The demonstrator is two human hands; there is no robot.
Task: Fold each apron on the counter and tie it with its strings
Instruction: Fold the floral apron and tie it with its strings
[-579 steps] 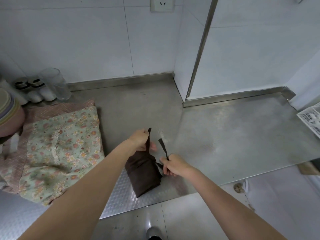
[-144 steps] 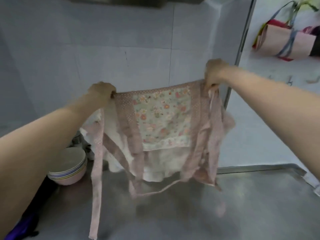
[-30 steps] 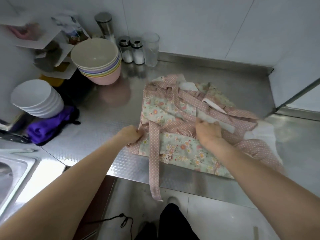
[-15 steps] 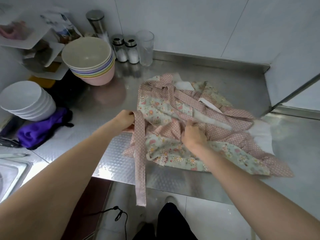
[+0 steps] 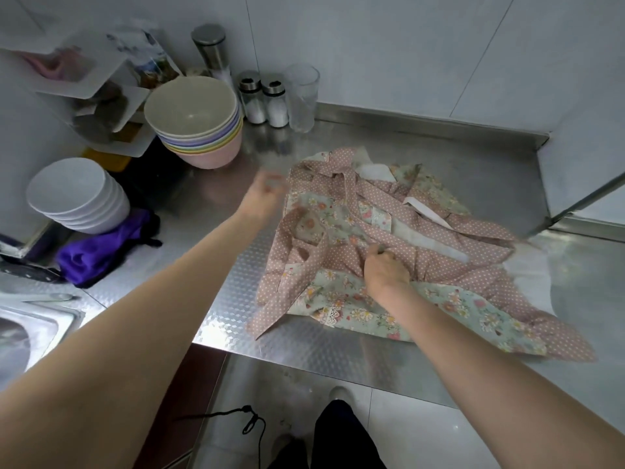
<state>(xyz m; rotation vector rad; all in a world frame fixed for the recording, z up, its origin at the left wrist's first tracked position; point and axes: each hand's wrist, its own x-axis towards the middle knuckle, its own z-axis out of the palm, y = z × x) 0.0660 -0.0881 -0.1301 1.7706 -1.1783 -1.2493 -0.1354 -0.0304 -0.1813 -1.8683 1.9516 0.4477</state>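
- The floral apron (image 5: pixel 378 299) lay crumpled near the surface's (image 5: pixel 304 346) front edge.
- Your right hand (image 5: pixel 385 270) pinched its dotted fabric.
- Your left hand (image 5: pixel 262 196) was blurred; I cannot tell its grip.

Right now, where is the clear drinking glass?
In the head view, the clear drinking glass stands at the back of the steel counter against the wall, just right of the two white shakers and behind the floral apron.

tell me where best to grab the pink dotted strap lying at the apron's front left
Probably at the free end of the pink dotted strap, coming from the counter's front edge: it lies flat beside the apron, clear of both hands.
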